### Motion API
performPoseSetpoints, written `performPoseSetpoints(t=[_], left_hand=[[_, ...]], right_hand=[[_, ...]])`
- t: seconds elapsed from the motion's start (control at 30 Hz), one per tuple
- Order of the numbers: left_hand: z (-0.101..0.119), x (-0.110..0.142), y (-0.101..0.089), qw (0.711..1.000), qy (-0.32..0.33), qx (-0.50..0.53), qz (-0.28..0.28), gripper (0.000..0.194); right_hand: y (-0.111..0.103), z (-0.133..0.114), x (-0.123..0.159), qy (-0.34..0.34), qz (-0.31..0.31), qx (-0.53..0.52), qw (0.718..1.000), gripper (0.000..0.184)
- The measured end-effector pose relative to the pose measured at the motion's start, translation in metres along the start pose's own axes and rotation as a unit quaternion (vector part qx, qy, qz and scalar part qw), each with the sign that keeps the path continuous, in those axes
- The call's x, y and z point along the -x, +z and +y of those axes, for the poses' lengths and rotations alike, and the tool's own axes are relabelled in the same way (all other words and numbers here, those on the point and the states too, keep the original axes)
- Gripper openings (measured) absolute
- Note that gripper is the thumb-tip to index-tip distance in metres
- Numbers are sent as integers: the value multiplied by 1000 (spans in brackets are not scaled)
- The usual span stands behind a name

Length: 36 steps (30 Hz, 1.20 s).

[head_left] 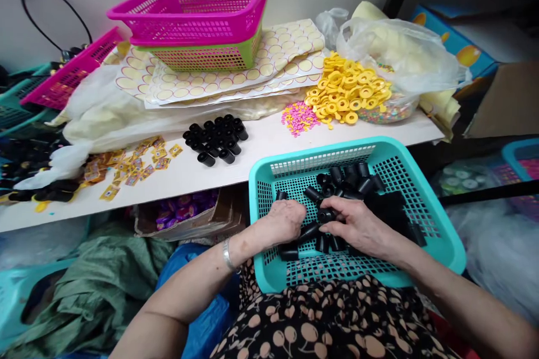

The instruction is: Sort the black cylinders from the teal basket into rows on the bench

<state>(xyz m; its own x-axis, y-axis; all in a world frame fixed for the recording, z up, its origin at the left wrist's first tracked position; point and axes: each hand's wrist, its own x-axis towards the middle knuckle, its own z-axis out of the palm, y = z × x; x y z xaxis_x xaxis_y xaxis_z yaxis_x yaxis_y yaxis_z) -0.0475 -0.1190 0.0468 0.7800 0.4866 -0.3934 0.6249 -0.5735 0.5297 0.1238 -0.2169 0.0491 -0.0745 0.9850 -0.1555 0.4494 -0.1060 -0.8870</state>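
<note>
A turquoise basket rests on my lap, holding many short black plastic tubes. My left hand is inside it at the left, fingers curled closed and pointing down; what they grip is hidden. A dark tube lies right beside those fingers. My right hand reaches in from the right, thumb and fingers closed around a black plastic tube with its open end showing. On the white shelf ahead, several more black tubes stand upright in a tight cluster.
Along the shelf lie small printed packets, pink and yellow bits and yellow ring-shaped pieces. A pink basket sits stacked in a green one on sticker sheets. Under the shelf is a cardboard box.
</note>
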Motion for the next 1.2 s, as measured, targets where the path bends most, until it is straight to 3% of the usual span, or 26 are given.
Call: performPoseSetpoints(t=[0.07, 0.13, 0.27, 0.4, 0.47, 0.67, 1.0, 1.2], left_hand=[[-2, 0, -10, 998, -19, 56, -4, 13], [-4, 0, -19, 977, -34, 211, 4, 18], [-4, 2, -33, 866, -66, 496, -3, 27], [-1, 5, -35, 770, -83, 633, -26, 26], [0, 5, -35, 745, -80, 662, -32, 27], [1, 5, -35, 729, -73, 680, -11, 30], [6, 7, -33, 751, -64, 657, 2, 29], [5, 7, -29, 741, -64, 669, 10, 29]], right_hand=[[-1, 0, 1, -24, 3, 12, 1000, 19], [-2, 0, 2, -43, 13, 18, 999, 19], [-3, -3, 6, -57, 35, 15, 998, 18], [-1, -7, 8, -56, 48, 6, 997, 19], [-1, -10, 8, -58, 56, 3, 997, 19], [-2, -14, 9, -67, 95, 23, 993, 20], [-1, -16, 7, -38, 70, 61, 995, 14], [-4, -22, 5, -39, 64, 129, 989, 14]])
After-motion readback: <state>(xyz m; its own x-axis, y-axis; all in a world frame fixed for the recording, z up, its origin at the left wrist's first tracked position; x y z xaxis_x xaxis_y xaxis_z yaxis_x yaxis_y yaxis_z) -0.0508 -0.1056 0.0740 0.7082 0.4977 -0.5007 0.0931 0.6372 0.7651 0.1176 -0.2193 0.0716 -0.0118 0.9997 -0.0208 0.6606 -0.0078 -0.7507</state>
